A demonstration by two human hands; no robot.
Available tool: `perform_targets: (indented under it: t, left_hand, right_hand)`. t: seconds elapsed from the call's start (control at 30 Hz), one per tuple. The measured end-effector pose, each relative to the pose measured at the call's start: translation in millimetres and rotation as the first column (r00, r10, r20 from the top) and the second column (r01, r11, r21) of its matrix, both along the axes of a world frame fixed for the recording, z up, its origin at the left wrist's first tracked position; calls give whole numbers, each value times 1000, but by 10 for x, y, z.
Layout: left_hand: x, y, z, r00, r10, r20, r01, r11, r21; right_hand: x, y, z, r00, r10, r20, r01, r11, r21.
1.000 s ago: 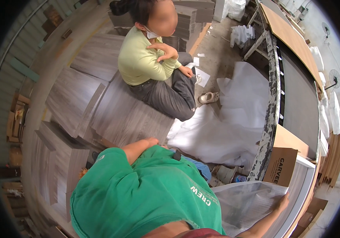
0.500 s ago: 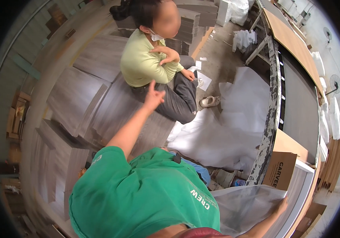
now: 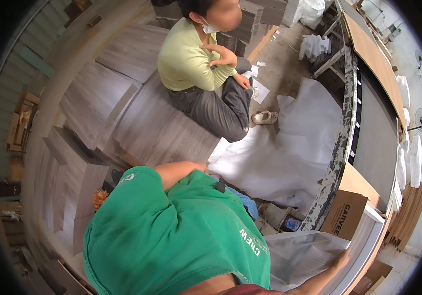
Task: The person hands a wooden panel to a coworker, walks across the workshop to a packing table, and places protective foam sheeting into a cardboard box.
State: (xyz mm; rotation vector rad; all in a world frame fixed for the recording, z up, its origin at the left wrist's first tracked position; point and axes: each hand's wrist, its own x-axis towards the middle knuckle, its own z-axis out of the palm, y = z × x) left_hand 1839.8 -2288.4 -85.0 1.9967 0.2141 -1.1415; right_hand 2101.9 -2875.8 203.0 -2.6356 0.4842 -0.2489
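My left hand [image 3: 197, 168] is drawn in at the waist of my green shirt [image 3: 186, 221]; its fingers are tucked out of sight. On the right, my right hand [image 3: 343, 257] grips the edge of a thin translucent white foam sheet [image 3: 304, 253]. That sheet hangs between my body and a long white-edged panel [image 3: 372, 227], which lies along the bench. Just beyond the hand stands a brown cardboard box [image 3: 345, 214] with dark print, touching the foam sheet's far edge.
A person in a light green top [image 3: 189, 56] sits cross-legged on stacked grey wood-grain boards [image 3: 162, 130]. White foam sheeting [image 3: 289, 152] covers the floor beside a bench with a chipped metal rail [image 3: 336, 155]. More board stacks [image 3: 80, 172] stand at left.
My left hand, which was stretched out toward the seated person with a finger pointing, has come back to my waist. My right hand stays at the foam sheet's edge.
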Motion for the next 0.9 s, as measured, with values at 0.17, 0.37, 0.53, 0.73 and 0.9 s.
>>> perform_targets:
  t: [0.17, 0.37, 0.53, 0.73, 0.9]
  left_hand:
    - [45, 25, 117, 986, 95, 136, -130, 953, 274]
    - [-23, 56, 243, 987, 66, 147, -105, 955, 278]
    - [-69, 70, 75, 992, 119, 52, -129, 954, 270]
    - [-20, 76, 239, 990, 142, 12, -140, 953, 267]
    - [14, 67, 364, 991, 130, -10, -123, 957, 262]
  right_hand:
    - [94, -348, -137, 997, -12, -79, 15, 999, 41]
    - [42, -118, -43, 997, -41, -61, 43, 999, 33]
    - [20, -32, 5, 998, -41, -53, 44, 998, 39]
    - [25, -60, 15, 996, -29, -80, 29, 1000, 0]
    - [93, -212, -91, 993, -72, -98, 71, 997, -18]
